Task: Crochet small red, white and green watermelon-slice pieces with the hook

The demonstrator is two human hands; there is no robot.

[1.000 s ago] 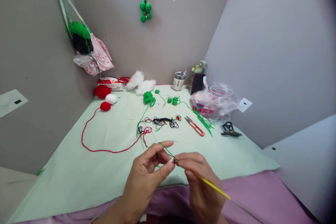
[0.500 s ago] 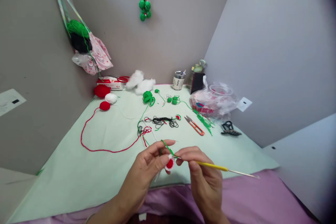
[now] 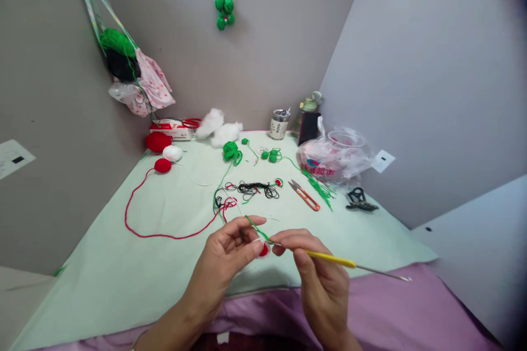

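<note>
My left hand (image 3: 226,255) pinches a small red and white crochet piece (image 3: 264,250) between thumb and fingers. Green yarn (image 3: 257,228) runs over my left index finger down to that piece. In my right hand (image 3: 319,271) is a crochet hook (image 3: 334,258) with a yellow handle, held like a pen. Its working tip meets the green yarn at the edge of the piece, and the exact loop there is too small to make out. The hook's other metal end points out to the right.
Orange thread snips (image 3: 304,196), a black yarn tangle (image 3: 258,190) and a green yarn ball (image 3: 231,152) lie beyond my hands. Red yarn balls (image 3: 163,165) sit at left. At right are a plastic bag (image 3: 335,156) and a black claw clip (image 3: 360,199). White stuffing (image 3: 226,134) lies at the back.
The crochet piece has turned and moved slightly left, showing less of its red middle. My left hand has shifted a little left; the hook stays at the piece.
</note>
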